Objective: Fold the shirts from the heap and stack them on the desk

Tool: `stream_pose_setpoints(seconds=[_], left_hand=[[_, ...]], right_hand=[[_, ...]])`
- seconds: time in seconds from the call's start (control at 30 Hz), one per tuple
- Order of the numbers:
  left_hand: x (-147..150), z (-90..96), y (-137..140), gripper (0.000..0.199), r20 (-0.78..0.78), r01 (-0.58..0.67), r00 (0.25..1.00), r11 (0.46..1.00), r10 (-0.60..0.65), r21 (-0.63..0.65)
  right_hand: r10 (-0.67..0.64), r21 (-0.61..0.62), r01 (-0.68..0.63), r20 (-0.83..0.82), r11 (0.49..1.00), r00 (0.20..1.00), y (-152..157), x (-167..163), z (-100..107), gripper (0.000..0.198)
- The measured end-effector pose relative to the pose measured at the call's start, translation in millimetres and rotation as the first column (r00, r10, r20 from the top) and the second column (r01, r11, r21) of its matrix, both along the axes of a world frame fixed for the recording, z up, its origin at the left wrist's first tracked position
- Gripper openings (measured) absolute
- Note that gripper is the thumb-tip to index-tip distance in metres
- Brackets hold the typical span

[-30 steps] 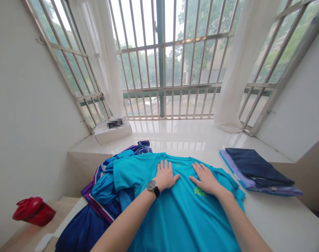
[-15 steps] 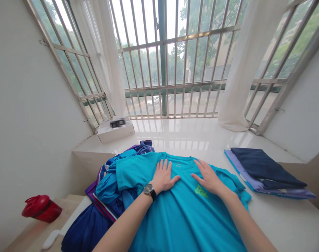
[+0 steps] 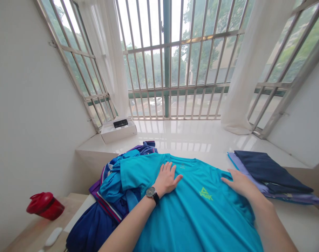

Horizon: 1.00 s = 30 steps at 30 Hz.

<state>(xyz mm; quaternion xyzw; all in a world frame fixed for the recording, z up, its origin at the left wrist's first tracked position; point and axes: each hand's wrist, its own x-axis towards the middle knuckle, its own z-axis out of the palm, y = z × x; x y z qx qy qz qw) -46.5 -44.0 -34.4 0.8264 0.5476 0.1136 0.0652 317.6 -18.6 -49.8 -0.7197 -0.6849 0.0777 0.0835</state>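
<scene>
- Left of the shirt (image 3: 191,213): pile (image 3: 109,196) of crumpled clothes, blue, teal and purple, with striped trim; crowded against and under one sleeve (image 3: 134,171).
- Right of the shirt: folded stack (image 3: 272,171), dark navy on top, lavender and blue beneath; close beside the right hand (image 3: 239,183).
- Behind: window bars (image 3: 172,44), a white curtain (image 3: 242,87) at either side; reflections on the white surface (image 3: 180,134).
- Lower left: red cup (image 3: 45,207) and small white object (image 3: 53,236) on wood (image 3: 34,234).
- In the way: right forearm (image 3: 270,217), across the far-right sleeve and partly hiding it.
- Containers: white box (image 3: 120,135), rear left, with black item (image 3: 120,123) at its top; cannot tell whether in or on. Cup contents hidden.
- Shirt location: spread front up on the white surface, collar toward the window, green logo (image 3: 206,194) in full view.
- Left hand (image 3: 167,179): released, flat on the shirt below the collar; watch (image 3: 150,192) at wrist.
- Right hand: nothing grasped, fingers extended at the shirt's shoulder; cannot tell if in contact.
- Versus half a second ago: right hand shifted outward from chest to shoulder, clear of logo; left hand in much the same place; pile and stack unchanged.
</scene>
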Motion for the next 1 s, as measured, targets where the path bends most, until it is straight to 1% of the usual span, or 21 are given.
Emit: stream_pose_setpoints(seconds=[0.07, 0.13, 0.27, 0.4, 0.47, 0.53, 0.57, 0.6, 0.67, 0.7, 0.73, 0.77, 0.83, 0.87, 0.9, 1.0], left_hand=[[0.4, -0.7, -0.6, 0.076, -0.021, 0.016, 1.000, 1.000, -0.016, 0.004], [0.1, -1.0, -0.8, 0.078, -0.033, 0.030, 0.999, 1.000, -0.030, 0.000], [-0.7, -2.5, -1.0, 0.083, -0.046, 0.049, 0.998, 0.999, -0.050, -0.021], [-2.9, -1.9, 0.5, 0.085, -0.072, 0.056, 0.996, 0.997, -0.060, -0.049], [-3.5, 3.5, 3.0, 0.088, -0.091, 0.069, 0.993, 0.993, -0.078, -0.094], [0.0, 13.8, 6.3, 0.091, -0.119, 0.065, 0.989, 0.987, -0.083, -0.148], [4.6, 20.4, 8.0, 0.091, -0.136, 0.055, 0.988, 0.987, -0.075, -0.148], [11.6, 27.5, 9.7, 0.088, -0.149, 0.046, 0.987, 0.992, -0.063, -0.117], [33.0, 40.7, 12.7, 0.074, -0.145, 0.064, 0.988, 0.998, -0.060, 0.020], [46.8, 45.7, 14.2, 0.065, -0.130, 0.104, 0.987, 0.991, -0.092, 0.089], [61.7, 48.8, 15.9, 0.057, -0.117, 0.164, 0.982, 0.978, -0.150, 0.126], [76.8, 49.8, 18.0, 0.050, -0.112, 0.235, 0.969, 0.964, -0.222, 0.121], [104.3, 44.9, 23.7, 0.040, -0.124, 0.346, 0.933, 0.937, -0.339, 0.039], [115.2, 39.3, 27.5, 0.038, -0.126, 0.370, 0.922, 0.929, -0.366, 0.007], [123.8, 32.1, 31.5, 0.038, -0.122, 0.371, 0.922, 0.929, -0.368, 0.001], [136.0, 6.9, 42.5, 0.048, -0.050, 0.318, 0.948, 0.942, -0.315, 0.106]], right_hand=[[-0.010, -0.039, 0.008, -0.030, 0.999, 0.999, -1.4, 2.1, 3.7, 0.051], [-0.013, -0.043, 0.010, -0.071, 0.999, 0.997, -2.6, 1.9, 8.5, 0.046], [0.046, 0.074, -0.032, -0.195, 0.997, 0.980, -5.1, -6.7, 19.2, 0.038], [0.096, 0.161, -0.051, -0.289, 0.986, 0.953, -8.4, -17.1, 29.4, 0.039], [0.106, 0.189, -0.049, -0.308, 0.981, 0.945, -10.0, -20.3, 32.6, 0.038], [0.114, 0.211, -0.048, -0.314, 0.976, 0.943, -11.0, -22.7, 33.6, 0.035], [0.120, 0.214, -0.053, -0.314, 0.975, 0.942, -11.2, -23.7, 33.4, 0.034], [0.128, 0.210, -0.063, -0.313, 0.976, 0.941, -11.2, -24.8, 32.8, 0.033], [0.145, 0.196, -0.086, -0.311, 0.977, 0.939, -11.0, -27.1, 31.4, 0.032], [0.151, 0.190, -0.095, -0.310, 0.977, 0.939, -10.9, -28.1, 30.8, 0.032], [0.154, 0.186, -0.099, -0.307, 0.978, 0.939, -11.0, -29.1, 30.3, 0.032], [0.156, 0.184, -0.103, -0.305, 0.978, 0.939, -11.1, -29.9, 30.1, 0.031], [0.154, 0.184, -0.101, -0.302, 0.978, 0.941, -11.8, -30.8, 30.4, 0.030], [0.151, 0.186, -0.097, -0.302, 0.978, 0.941, -12.3, -30.7, 30.9, 0.028], [0.146, 0.188, -0.091, -0.303, 0.978, 0.942, -12.9, -30.3, 31.6, 0.027], [0.129, 0.173, -0.080, -0.296, 0.982, 0.946, -14.7, -26.6, 34.6, 0.025]])
